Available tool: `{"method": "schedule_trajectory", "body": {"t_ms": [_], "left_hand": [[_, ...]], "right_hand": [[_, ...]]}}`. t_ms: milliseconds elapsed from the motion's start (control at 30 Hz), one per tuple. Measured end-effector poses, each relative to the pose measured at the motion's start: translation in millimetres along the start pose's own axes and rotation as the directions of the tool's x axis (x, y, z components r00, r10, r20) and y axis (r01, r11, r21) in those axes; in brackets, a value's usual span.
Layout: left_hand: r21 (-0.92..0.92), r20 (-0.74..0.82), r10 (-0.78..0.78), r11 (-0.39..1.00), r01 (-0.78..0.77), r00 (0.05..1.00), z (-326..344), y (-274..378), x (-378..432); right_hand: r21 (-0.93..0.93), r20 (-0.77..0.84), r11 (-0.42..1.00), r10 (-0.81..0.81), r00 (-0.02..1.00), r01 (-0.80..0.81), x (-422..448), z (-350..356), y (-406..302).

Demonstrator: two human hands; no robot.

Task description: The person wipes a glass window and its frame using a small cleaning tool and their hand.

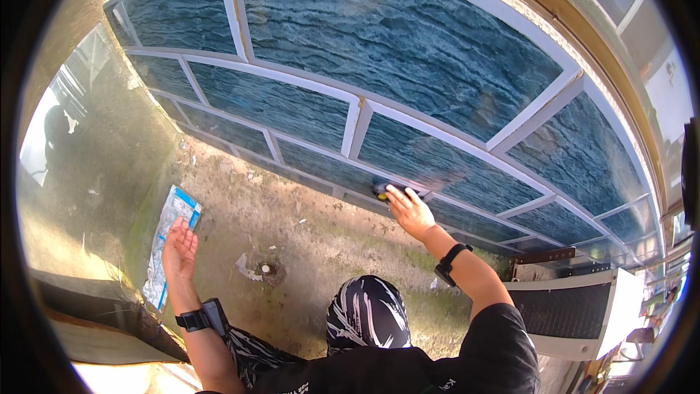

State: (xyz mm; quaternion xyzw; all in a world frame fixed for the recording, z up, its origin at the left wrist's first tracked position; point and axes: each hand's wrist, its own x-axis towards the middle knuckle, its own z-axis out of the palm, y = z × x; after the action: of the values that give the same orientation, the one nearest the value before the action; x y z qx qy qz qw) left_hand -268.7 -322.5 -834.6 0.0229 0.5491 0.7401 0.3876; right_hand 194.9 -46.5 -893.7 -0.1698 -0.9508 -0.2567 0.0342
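My right hand (410,212) presses a small dark pad or tool with a yellow-green spot (381,191) against the wall of blue stone-patterned panels (404,49). White-grey strips (306,85) divide that surface into brick-like blocks. The tool lies mostly under my fingers, so its exact kind cannot be told. My left hand (180,246) is raised with its palm up and fingers slightly curled, holding nothing. Below or beside it, on the concrete floor (235,219), lies a white and blue plastic packet (158,262); my forearm and hand partly cover it.
An air conditioner's outdoor unit (563,309) stands at the right, beside a rusty perforated metal bracket (547,256). A short white pipe end (266,268) rises from the floor near torn scraps. A stained concrete wall (93,137) bounds the left, and a brown window frame (579,5) runs above the panels.
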Motion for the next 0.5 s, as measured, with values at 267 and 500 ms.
{"method": "schedule_trajectory", "body": {"t_ms": [267,500], "left_hand": [[0.014,-0.009,-0.013,1.000,0.013,1.000,-1.8,1.0,2.9],[0.076,-0.021,-0.039,0.996,0.040,0.999,-4.7,-8.6,14.2]], "right_hand": [[0.028,-0.078,0.992,0.125,0.989,-0.123,1.8,-48.0,21.0],[0.080,-0.578,0.753,0.569,0.585,-0.653,59.0,-199.3,107.6]]}}
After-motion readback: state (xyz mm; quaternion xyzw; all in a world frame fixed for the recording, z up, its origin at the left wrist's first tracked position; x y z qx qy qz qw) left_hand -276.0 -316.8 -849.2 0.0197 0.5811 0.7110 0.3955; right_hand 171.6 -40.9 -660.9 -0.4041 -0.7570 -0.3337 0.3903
